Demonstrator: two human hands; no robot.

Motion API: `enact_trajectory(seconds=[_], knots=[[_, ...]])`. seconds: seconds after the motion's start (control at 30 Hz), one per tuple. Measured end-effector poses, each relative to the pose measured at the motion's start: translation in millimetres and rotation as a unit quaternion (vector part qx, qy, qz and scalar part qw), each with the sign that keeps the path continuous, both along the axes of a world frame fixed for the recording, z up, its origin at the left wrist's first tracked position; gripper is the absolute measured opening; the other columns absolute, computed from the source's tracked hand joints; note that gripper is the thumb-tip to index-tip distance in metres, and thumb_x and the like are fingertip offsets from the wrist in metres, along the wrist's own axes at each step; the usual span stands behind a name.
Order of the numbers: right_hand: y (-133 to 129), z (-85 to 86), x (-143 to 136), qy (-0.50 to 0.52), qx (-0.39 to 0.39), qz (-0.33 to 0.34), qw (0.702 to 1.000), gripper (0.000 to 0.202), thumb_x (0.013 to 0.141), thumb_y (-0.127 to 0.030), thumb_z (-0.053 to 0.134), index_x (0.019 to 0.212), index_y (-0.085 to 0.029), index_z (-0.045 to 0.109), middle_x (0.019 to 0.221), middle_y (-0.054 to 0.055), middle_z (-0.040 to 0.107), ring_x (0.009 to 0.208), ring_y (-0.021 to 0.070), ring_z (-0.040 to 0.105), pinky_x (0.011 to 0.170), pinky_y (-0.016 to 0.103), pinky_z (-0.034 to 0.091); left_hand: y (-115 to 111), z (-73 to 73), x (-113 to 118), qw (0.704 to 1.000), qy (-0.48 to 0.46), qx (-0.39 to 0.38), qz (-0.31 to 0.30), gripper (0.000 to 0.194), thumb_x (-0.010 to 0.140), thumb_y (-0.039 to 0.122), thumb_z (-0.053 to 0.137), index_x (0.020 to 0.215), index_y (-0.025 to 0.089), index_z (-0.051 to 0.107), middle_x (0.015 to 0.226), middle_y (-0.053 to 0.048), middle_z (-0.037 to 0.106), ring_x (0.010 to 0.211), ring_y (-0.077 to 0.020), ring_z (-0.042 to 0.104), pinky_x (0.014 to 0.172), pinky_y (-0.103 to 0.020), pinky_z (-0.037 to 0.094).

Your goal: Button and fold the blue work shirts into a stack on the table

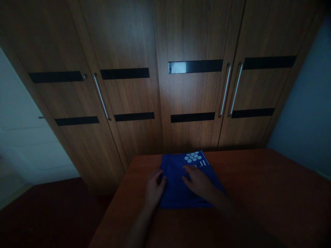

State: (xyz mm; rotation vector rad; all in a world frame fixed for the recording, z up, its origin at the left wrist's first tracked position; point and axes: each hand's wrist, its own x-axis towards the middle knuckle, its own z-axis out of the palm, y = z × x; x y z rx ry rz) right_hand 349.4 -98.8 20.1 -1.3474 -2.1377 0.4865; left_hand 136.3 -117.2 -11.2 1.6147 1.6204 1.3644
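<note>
A flat blue piece of folded fabric (178, 193) lies on the reddish-brown table. White dots and part of some white lettering are printed near its far right corner; whether it is a bag or a garment I cannot tell. My left hand (154, 188) rests at its left edge, with a gap between thumb and fingers. Over the middle of the fabric, my right hand (198, 182) has its fingers apart and partly covers the lettering. Neither hand visibly grips the cloth.
The wooden table (258, 186) stands against a large wardrobe (191, 93) with black strips and long metal handles. A white door (28, 137) is at the left, above a dark red floor (51, 213). A pale wall (305, 110) rises on the right. The room is dim.
</note>
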Motion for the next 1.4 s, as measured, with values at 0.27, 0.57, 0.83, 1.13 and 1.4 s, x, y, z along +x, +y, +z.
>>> enact_trajectory(seconds=[0.27, 0.57, 0.83, 1.13, 1.4], knots=[[4.7, -12.2, -33.2, 0.207, -0.18, 0.021, 0.961, 0.053, 0.083, -0.061, 0.046, 0.113, -0.019, 0.06, 0.101, 0.008, 0.068, 0.096, 0.0241, 0.062, 0.086, 0.037, 0.045, -20.2, 12.1, 26.5, 0.991, -0.049, -0.008, -0.121, 0.038, 0.08, 0.034, 0.061, 0.117, 0.026, 0.064, 0.126, -0.005, 0.062, 0.122, -0.0252, 0.051, 0.11, -0.04, 0.029], [5.7, -15.8, -22.7, 0.331, -0.259, -0.04, 0.907, 0.045, 0.077, -0.053, 0.055, 0.103, -0.018, 0.064, 0.107, 0.008, 0.067, 0.104, 0.0265, 0.059, 0.085, 0.036, 0.046, -38.2, 26.9, 41.4, 0.947, -0.135, -0.075, -0.282, 0.044, 0.083, 0.036, 0.06, 0.125, 0.026, 0.058, 0.131, -0.004, 0.057, 0.124, -0.0242, 0.049, 0.107, -0.037, 0.034], [13.8, -37.4, -26.6, 0.386, -0.261, -0.064, 0.883, 0.028, 0.069, -0.033, 0.054, 0.089, -0.02, 0.068, 0.094, 0.005, 0.071, 0.092, 0.0262, 0.064, 0.074, 0.035, 0.05, -5.7, 7.2, 12.4, 0.991, -0.126, -0.02, -0.048, 0.03, 0.08, 0.036, 0.059, 0.104, 0.019, 0.065, 0.111, -0.008, 0.068, 0.106, -0.0243, 0.061, 0.096, -0.036, 0.043], [5.6, -33.8, -16.1, 0.472, -0.28, -0.094, 0.83, 0.034, 0.069, -0.038, 0.055, 0.094, -0.017, 0.066, 0.08, 0.004, 0.072, 0.081, 0.0225, 0.067, 0.071, 0.031, 0.05, -6.4, -5.5, 14.0, 0.996, -0.018, -0.036, -0.082, 0.044, 0.081, 0.02, 0.054, 0.125, 0.019, 0.054, 0.119, -0.01, 0.064, 0.115, -0.0234, 0.057, 0.103, -0.04, 0.038], [5.2, -33.7, -22.4, 0.414, -0.202, -0.062, 0.885, 0.04, 0.066, -0.043, 0.069, 0.097, -0.019, 0.067, 0.104, 0.007, 0.07, 0.103, 0.0271, 0.062, 0.091, 0.039, 0.046, -20.1, -6.8, 35.7, 0.934, -0.148, -0.076, -0.315, 0.075, 0.073, 0.007, 0.046, 0.144, 0.024, 0.029, 0.144, -0.007, 0.043, 0.131, -0.0207, 0.04, 0.102, -0.034, 0.037]])
